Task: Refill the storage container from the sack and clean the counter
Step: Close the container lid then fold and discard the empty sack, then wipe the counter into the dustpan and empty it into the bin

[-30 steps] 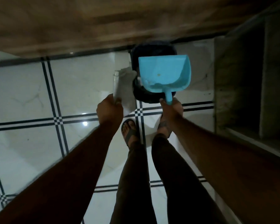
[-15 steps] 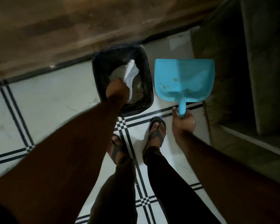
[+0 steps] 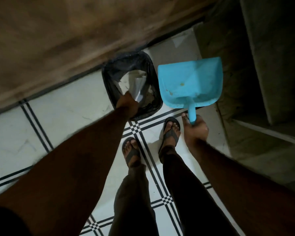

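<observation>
A person is standing on a white tiled floor [image 3: 66,114] crossed by dark striped lines, looking down at their own arms and sandalled feet. The left hand [image 3: 126,103] is reaching down into a black bin [image 3: 109,72] lined with a dark bag, which is sitting on the floor against the base of a brown wall [image 3: 75,34]. That hand is blurred and is touching a pale crumpled sheet [image 3: 134,82] lying inside the bin; whether it is gripping or letting go of the sheet cannot be told. The right hand [image 3: 195,129] is clenching around the handle of a light blue dustpan [image 3: 191,82], which is hanging just beside the bin, on its right, pan pointing away from the person. A few small brownish specks are sitting on the pan's surface. Dark concrete steps [image 3: 262,82] are rising at the right edge of the floor.
</observation>
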A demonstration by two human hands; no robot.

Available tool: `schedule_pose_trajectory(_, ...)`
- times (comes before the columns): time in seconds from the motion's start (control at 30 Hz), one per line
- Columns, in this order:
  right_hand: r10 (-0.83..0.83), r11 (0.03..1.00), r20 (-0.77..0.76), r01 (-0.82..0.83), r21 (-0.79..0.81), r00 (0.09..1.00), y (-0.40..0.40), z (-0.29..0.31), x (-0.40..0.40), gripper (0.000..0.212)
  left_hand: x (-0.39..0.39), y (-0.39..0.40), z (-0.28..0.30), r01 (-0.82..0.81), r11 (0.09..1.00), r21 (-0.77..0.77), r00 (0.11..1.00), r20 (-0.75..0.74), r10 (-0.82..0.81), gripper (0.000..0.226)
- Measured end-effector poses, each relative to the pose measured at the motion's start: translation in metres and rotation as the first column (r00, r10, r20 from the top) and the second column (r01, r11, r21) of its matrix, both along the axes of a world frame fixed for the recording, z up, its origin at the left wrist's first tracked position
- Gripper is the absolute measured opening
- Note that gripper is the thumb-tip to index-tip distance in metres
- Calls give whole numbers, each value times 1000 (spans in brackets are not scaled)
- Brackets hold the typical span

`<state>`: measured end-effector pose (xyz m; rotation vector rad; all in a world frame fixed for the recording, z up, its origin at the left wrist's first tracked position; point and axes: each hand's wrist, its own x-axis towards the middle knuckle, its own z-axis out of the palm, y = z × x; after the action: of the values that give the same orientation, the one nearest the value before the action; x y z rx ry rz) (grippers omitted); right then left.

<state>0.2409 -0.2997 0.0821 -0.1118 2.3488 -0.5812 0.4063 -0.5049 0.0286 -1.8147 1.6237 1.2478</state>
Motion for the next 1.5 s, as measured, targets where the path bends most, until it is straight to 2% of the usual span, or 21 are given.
schedule_pose_trajectory(0.07,-43,999,28,43,-26,999,-6,44,0,33,7,-5,42,35,999,-10,999,2,-35,45)
schedule_pose_trajectory(0.17,-86,993,82,92,-72,993,-14,113,0,43,13,-13,110,66,995,-77,995,-72,-72,33)
schedule_pose_trajectory(0.37,-51,974,87,68,-214,995,-24,259,-4,47,-2,-29,274,-63,968,-241,937,-348,-26,24)
schedule_pose_trajectory(0.47,-13,957,64,31,-289,998,-20,339,-10,62,-24,-37,354,-66,956,-287,876,-476,-83,16)
schedule_pose_trajectory(0.63,-48,930,-118,2,-367,992,0,453,-34,55,-78,-28,486,-43,940,-340,782,-597,-180,16)
schedule_pose_trajectory(0.73,-147,919,-213,53,-392,966,27,503,-63,53,-116,-16,534,-28,945,-326,741,-642,-200,17)
schedule_pose_trajectory(0.87,-302,903,-316,164,-397,899,80,537,-114,60,-175,4,578,66,916,-395,664,-668,-336,21)
schedule_pose_trajectory(0.97,-408,882,-309,285,-374,859,131,539,-149,71,-219,23,590,139,882,-451,622,-653,-432,19)
schedule_pose_trajectory(1.07,-477,858,-304,361,-366,825,179,534,-174,81,-262,39,584,284,760,-585,603,-507,-616,9)
schedule_pose_trajectory(1.17,-540,826,-277,435,-359,795,218,528,-193,80,-301,56,581,432,624,-651,561,-347,-751,14)
schedule_pose_trajectory(1.27,-600,789,-260,505,-351,757,250,519,-210,76,-339,66,577,549,508,-664,508,-218,-833,31)
schedule_pose_trajectory(1.33,-631,764,-241,539,-355,737,268,515,-220,77,-366,68,573,577,481,-660,524,-152,-838,44)
schedule_pose_trajectory(1.4,-658,745,-233,572,-344,716,284,511,-228,77,-391,67,564,609,472,-637,542,-101,-834,61)
schedule_pose_trajectory(1.5,-697,712,-223,621,-328,681,302,505,-237,74,-427,65,547,652,516,-555,580,-73,-811,86)
